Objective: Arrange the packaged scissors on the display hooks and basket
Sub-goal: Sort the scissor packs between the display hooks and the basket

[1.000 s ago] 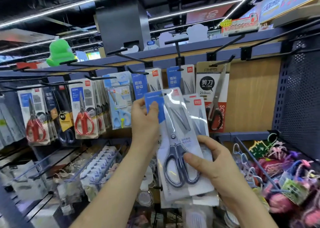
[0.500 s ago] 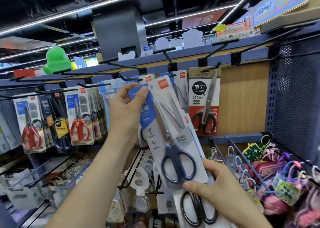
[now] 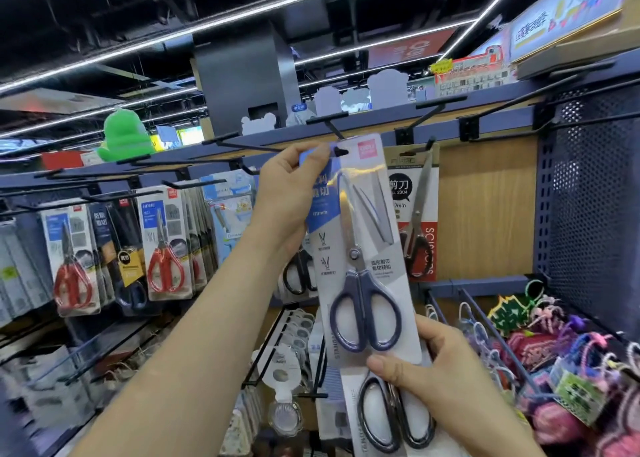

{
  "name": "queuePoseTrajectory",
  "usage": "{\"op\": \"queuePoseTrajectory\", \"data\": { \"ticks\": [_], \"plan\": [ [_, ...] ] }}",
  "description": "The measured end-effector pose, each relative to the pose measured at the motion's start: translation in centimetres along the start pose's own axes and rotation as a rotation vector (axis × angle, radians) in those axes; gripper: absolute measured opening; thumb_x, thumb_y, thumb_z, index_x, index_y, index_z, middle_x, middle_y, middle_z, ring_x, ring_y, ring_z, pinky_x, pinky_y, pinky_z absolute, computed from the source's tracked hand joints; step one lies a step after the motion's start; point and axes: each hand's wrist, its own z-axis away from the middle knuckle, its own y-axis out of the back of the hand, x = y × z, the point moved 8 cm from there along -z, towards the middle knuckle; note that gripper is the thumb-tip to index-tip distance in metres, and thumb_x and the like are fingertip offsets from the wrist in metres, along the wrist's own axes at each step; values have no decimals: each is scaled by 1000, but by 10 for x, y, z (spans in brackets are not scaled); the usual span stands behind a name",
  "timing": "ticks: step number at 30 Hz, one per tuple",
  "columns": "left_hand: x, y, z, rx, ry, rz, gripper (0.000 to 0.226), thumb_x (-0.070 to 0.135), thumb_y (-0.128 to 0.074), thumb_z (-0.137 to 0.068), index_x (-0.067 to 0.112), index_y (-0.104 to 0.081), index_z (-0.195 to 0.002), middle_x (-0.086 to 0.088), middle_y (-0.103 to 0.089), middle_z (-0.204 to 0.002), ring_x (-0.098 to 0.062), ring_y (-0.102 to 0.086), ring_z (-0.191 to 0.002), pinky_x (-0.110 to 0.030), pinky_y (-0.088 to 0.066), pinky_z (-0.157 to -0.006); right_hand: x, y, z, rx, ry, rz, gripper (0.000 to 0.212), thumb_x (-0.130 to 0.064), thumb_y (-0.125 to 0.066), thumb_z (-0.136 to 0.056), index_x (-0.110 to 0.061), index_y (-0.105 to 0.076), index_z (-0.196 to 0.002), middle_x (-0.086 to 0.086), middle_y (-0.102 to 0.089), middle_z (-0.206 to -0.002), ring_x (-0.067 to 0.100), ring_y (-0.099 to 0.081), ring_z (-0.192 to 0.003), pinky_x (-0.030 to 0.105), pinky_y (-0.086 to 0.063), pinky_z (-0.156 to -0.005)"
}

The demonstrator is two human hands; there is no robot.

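Observation:
My left hand point(image 3: 289, 182) pinches the top of a blue-handled scissors pack point(image 3: 363, 248), raised so its hang hole sits at the tip of a black display hook point(image 3: 330, 127). My right hand point(image 3: 440, 377) grips the pack's lower edge together with a second pack of black-handled scissors point(image 3: 391, 418) held lower down. Behind the raised pack hangs a red and brown pack of long scissors point(image 3: 420, 214).
More hooks to the left carry red-handled scissors packs point(image 3: 164, 245) and other packs. Empty black hooks point(image 3: 433, 110) jut out above. A perforated metal panel point(image 3: 592, 196) stands at right over a wire bin of colourful keychains point(image 3: 554, 352). Small items fill lower wire racks point(image 3: 294, 335).
Both hands have lifted the blue-handled pack upward and to the right, from chest height to the tip of the hook. The second pack in my right hand rose with it.

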Motion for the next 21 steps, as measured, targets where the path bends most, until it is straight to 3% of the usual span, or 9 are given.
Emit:
{"op": "queuePoseTrajectory", "data": {
  "ticks": [3, 6, 9, 11, 13, 15, 18, 21],
  "plan": [
    [-14, 5, 2, -10, 64, -68, 11, 20, -58, -98, 24, -64, -107, -5, -73, -97, -25, -69, -91, -56, -53, -93, 2, -1, 0, 21, 7, 0, 34, -21, -81, -61, -35, -79, -92, -2, -78, -98, 13, -73, -93, 27, -58, -81],
    [-21, 8, 27, -82, 18, -229, 56, 10, -62, -94, 40, -40, -135, -4, -72, -101, -18, -72, -85, -40, -60, -79, 3, 3, -3, 82, -4, -51, 28, -18, -80, -64, -26, -80, -91, -5, -78, -96, 10, -73, -92, 23, -56, -78],
    [-44, 12, 66, -210, 0, -315, 65, 0, -65, -89, 43, -46, -134, -11, -69, -105, -22, -66, -79, -39, -58, -77, 3, 10, -5, 142, -13, -10, 33, -17, -81, -68, -27, -76, -99, -11, -77, -98, 7, -72, -94, 30, -54, -87],
    [-61, 18, 75, -234, 24, -293, 60, 3, -67, -89, 47, -56, -127, -25, -66, -92, -28, -57, -73, -43, -52, -70, 7, 18, -5, 178, -24, 42, 31, -14, -82, -72, -33, -73, -95, -24, -74, -93, -7, -68, -89, 16, -52, -81],
    [-72, 32, 66, -119, 19, -306, 57, 4, -69, -88, 45, -60, -127, -27, -64, -82, -23, -55, -69, -36, -48, -66, 10, 31, -4, 259, -33, 131, 29, -17, -83, -74, -38, -72, -90, -33, -70, -91, -18, -60, -91, 6, -47, -73],
    [-74, 39, 55, -21, -28, -425, 57, 6, -71, -87, 42, -59, -129, -15, -68, -78, -18, -58, -66, -26, -49, -63, 13, 45, -3, 326, -29, 189, 27, -19, -84, -75, -40, -73, -87, -28, -70, -96, -18, -57, -96, 12, -42, -82],
    [-81, 34, 41, 17, -77, -623, 58, 14, -71, -88, 41, -53, -135, -16, -65, -85, -17, -55, -68, -19, -45, -65, 13, 60, 0, 388, -36, 209, 32, -19, -82, -77, -42, -71, -97, -27, -65, -108, -19, -53, -100, 29, -42, -97],
    [-94, 19, 23, 19, -73, -724, 60, 15, -69, -90, 35, -47, -142, -9, -57, -78, -11, -50, -68, -13, -39, -65, 7, 70, 1, 425, 11, 195, 56, -19, -81, -78, -53, -59, -115, -26, -57, -127, 0, -55, -118, 34, -44, -103]
  ]
}}
